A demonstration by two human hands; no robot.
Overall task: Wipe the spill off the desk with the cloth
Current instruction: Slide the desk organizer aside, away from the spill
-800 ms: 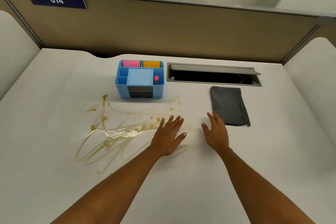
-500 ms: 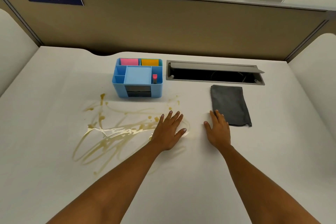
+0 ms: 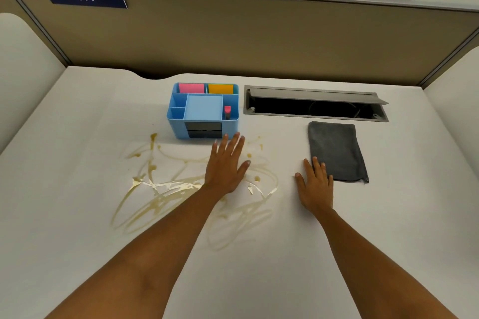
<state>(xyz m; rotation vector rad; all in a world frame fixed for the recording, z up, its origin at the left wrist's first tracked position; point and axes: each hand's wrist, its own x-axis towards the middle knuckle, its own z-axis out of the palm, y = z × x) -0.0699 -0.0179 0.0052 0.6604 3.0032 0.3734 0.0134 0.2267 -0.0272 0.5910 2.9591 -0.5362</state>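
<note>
While the brown spill [image 3: 181,189] streaks the middle of the worktop [image 3: 77,254], the left hand [image 3: 226,166] lies flat and empty over it, fingers spread. Toward the right edge, the right hand [image 3: 315,184], open and empty, has fingertips overlapping the folded grey cloth [image 3: 337,150].

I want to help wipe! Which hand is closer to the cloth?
The right hand; its fingertips reach the cloth. The left hand is over the spill.
</note>
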